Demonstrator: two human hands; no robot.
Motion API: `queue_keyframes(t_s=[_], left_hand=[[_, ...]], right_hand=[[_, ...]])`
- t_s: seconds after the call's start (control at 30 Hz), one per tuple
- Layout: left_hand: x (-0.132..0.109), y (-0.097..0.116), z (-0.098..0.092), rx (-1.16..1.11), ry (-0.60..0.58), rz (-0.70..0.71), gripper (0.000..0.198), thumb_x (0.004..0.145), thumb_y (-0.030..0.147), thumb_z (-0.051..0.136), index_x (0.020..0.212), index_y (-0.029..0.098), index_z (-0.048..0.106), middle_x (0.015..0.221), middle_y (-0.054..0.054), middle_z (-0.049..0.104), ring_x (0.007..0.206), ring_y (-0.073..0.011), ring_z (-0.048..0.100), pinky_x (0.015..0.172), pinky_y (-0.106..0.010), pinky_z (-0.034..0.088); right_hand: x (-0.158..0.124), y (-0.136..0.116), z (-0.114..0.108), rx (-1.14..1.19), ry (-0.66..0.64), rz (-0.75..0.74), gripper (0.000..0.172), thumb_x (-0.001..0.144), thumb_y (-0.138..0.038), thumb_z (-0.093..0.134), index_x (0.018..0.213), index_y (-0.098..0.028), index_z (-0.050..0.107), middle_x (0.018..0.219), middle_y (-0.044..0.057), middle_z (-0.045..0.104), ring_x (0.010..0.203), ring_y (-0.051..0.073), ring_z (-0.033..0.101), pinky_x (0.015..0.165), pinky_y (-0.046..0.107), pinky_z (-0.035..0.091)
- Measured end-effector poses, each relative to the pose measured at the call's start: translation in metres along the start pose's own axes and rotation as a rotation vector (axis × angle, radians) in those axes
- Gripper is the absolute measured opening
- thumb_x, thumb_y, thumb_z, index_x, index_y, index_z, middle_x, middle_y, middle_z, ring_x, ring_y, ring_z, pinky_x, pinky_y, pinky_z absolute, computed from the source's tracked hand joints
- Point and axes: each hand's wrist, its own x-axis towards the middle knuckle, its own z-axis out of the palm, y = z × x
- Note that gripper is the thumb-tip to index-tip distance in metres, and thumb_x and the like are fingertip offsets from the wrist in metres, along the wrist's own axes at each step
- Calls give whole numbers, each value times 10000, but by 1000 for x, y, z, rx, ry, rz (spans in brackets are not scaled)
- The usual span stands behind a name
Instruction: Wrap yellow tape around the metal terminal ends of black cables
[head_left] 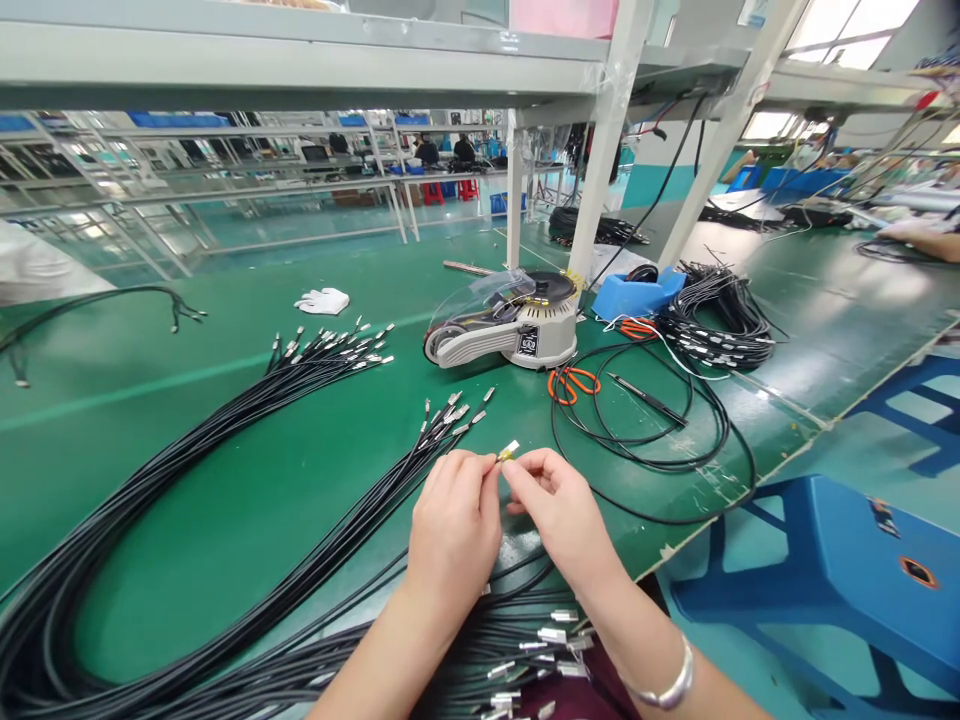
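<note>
My left hand is closed around a thin black cable, its fingertips just behind the cable's end. A small silver metal connector sticks out beyond those fingers, with a bit of yellow tape at its base. My right hand pinches at the tape from the other side with thumb and forefinger. To the left curves a bundle of black cables with metal connectors at their ends. More cables with silver connectors lie below my wrists, near my lap.
A grey tape dispenser stands ahead on the green table. Orange-handled scissors, a pen and looped cable lie right of it. Behind are a blue box and coiled cables. A white glove lies left; a blue stool stands right.
</note>
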Motion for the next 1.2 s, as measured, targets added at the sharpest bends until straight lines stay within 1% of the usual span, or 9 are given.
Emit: queue_keyframes(t_s=[0.13, 0.23, 0.33, 0.47, 0.53, 0.63, 0.9, 1.03, 1.2], left_hand=[[1, 0, -3, -44, -8, -55, 96, 863, 140, 521, 806, 152, 597, 754, -36, 627, 716, -157, 588, 672, -272, 468], [1, 1, -5, -119, -57, -141, 111, 862, 169, 520, 792, 172, 606, 753, -23, 630, 717, -154, 595, 674, -268, 464], [2, 1, -7, -213, -152, -311, 138, 865, 222, 518, 776, 187, 618, 740, -5, 626, 676, -144, 600, 648, -261, 462], [5, 4, -7, -362, -257, -542, 171, 855, 302, 522, 769, 190, 620, 734, 19, 619, 496, -102, 566, 535, -245, 440], [6, 8, -8, -450, -272, -641, 189, 841, 330, 532, 749, 184, 609, 695, 36, 594, 419, -83, 535, 485, -237, 420], [8, 12, -10, -596, -261, -747, 205, 811, 352, 557, 717, 173, 588, 625, 59, 539, 382, -78, 528, 457, -227, 404], [11, 11, -11, -970, -235, -891, 211, 733, 345, 637, 693, 145, 581, 580, 60, 536, 374, -84, 535, 420, -213, 418], [11, 11, -11, -1085, -227, -935, 210, 710, 331, 666, 681, 136, 592, 564, 51, 547, 380, -81, 528, 406, -209, 432], [12, 13, -12, -1176, -208, -982, 186, 692, 300, 688, 681, 131, 611, 554, 46, 545, 402, -75, 509, 395, -205, 445]], right_hand=[[-3, 3, 0, -19, 26, -39, 247, 774, -403, 628, 726, -165, 582, 672, -4, 580, 631, 136, 554, 613, 266, 511], [-4, 5, -3, -73, 37, -78, 231, 796, -389, 612, 738, -166, 593, 664, 0, 599, 620, 140, 567, 630, 270, 486], [-5, 7, -5, -107, 49, -124, 220, 802, -383, 614, 752, -169, 606, 684, 12, 623, 646, 154, 580, 640, 272, 474], [-6, 6, -6, -107, 67, -162, 200, 799, -366, 619, 748, -173, 609, 702, 20, 632, 660, 162, 588, 632, 269, 473], [-7, 5, -5, -106, 69, -170, 187, 799, -354, 617, 745, -175, 607, 697, 18, 627, 657, 162, 588, 624, 267, 471], [-7, 3, -4, -99, 71, -183, 173, 798, -340, 613, 738, -178, 598, 692, 14, 618, 649, 160, 586, 611, 266, 465], [-6, 3, -2, -89, 62, -243, 149, 811, -308, 605, 734, -181, 598, 719, 17, 630, 678, 163, 603, 662, 282, 482], [-5, 4, -2, -100, 57, -263, 132, 821, -290, 601, 739, -187, 602, 714, 6, 622, 676, 155, 594, 657, 273, 478], [-7, 2, -2, -114, 54, -266, 128, 835, -278, 591, 739, -194, 600, 726, 4, 614, 684, 151, 589, 659, 266, 477]])
